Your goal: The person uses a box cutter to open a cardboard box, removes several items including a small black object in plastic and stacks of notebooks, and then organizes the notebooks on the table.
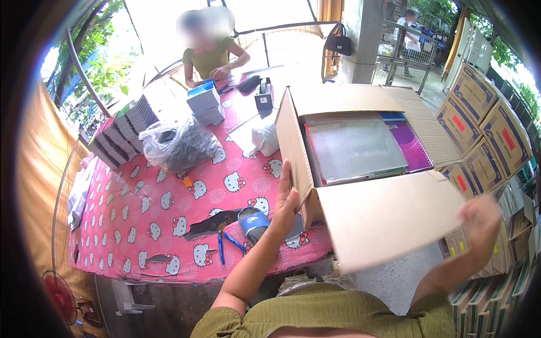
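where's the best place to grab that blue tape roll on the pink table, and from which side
Probably pinch the blue tape roll by its rim through the open centre hole, coming from above. It lies flat on the pink table, and the left hand and open cardboard box crowd its right side.

The tablecloth (152, 186) at the left of the frame is pink, with a pattern of white cartoon cats and pale flowers. The open box (389, 219) at the centre right is plain brown cardboard. Inside it lie a purple book (414, 147), a blue one (393, 116) and a clear plastic sleeve (352, 147) with red edges beside it. The roll of tape (253, 222) at the lower centre is blue. The scissors (225, 243) have blue handles. The stacked boxes (479, 129) at the right are brown with red labels. The sleeves (315, 315) at the bottom are olive green. The fan (59, 293) in the lower left is red.
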Tool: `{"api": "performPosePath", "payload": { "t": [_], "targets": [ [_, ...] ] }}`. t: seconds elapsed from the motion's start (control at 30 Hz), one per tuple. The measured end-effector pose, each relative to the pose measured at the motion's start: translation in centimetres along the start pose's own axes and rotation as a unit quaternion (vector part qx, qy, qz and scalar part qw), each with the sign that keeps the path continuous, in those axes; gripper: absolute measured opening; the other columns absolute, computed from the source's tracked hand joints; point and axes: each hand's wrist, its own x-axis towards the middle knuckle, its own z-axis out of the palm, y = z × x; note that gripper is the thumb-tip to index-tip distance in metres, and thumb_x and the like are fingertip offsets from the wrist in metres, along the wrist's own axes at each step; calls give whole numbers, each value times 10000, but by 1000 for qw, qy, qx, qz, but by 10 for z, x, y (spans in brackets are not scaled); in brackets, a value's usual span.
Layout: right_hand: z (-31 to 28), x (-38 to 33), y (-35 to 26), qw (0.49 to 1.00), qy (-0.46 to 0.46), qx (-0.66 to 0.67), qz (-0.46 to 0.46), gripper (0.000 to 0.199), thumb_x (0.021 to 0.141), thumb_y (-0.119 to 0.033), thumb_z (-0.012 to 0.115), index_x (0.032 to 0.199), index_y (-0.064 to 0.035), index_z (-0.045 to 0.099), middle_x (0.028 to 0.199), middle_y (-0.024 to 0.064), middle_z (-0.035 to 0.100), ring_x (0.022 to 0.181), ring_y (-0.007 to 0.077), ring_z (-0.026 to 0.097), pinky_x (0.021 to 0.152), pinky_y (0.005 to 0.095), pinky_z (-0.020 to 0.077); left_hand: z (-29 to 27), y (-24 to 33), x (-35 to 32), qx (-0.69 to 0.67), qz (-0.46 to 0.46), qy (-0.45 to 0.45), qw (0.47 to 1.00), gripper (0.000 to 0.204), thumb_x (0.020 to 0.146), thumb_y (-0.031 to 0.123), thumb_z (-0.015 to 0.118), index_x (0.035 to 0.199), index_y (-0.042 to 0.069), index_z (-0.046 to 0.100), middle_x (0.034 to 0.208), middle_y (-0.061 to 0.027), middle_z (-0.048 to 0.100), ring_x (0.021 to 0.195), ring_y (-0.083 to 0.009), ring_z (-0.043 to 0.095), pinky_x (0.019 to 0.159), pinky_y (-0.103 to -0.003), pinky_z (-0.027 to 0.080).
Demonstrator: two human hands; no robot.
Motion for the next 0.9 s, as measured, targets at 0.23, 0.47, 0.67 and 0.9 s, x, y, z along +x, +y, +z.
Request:
{"api": "performPosePath", "payload": {
  "t": [0.23,0.47,0.67,0.9],
  "targets": [
    [141,-63,-4,960,-196,96,173,196,695,-123,710,699,15,571,883,161,555,828,346,583,665,377,470,41,31,-21,298,22,-22,954,1070,748,402,686,1413,7,-54,1463,-235,58,1364,-334,73,1090,-413,130],
    [87,55,27,964,-154,204,-78,209,706,-144,731,844,-45,608,749,81,630,623,233,607,611,319,480,47,-14,-32,440,134,166,872,917,701,130,735,1377,-26,134,1405,-292,202,1317,-424,212,1070,-474,202],
    [156,176,88,973,-97,31,-208,403,679,-175,734,1021,-54,557,1097,147,549,1006,308,542,828,378,461,55,-15,-32,410,44,197,890,1001,609,88,801,1379,-12,169,1406,-262,233,1292,-385,295,1037,-416,298],
    [175,237,84,927,-249,181,-213,384,655,-42,707,1015,-57,572,1016,92,602,878,269,606,766,349,493,50,9,-22,364,-89,220,901,1102,502,104,862,1389,-14,219,1389,-195,338,1261,-275,380,1022,-348,333]
  ]
}}
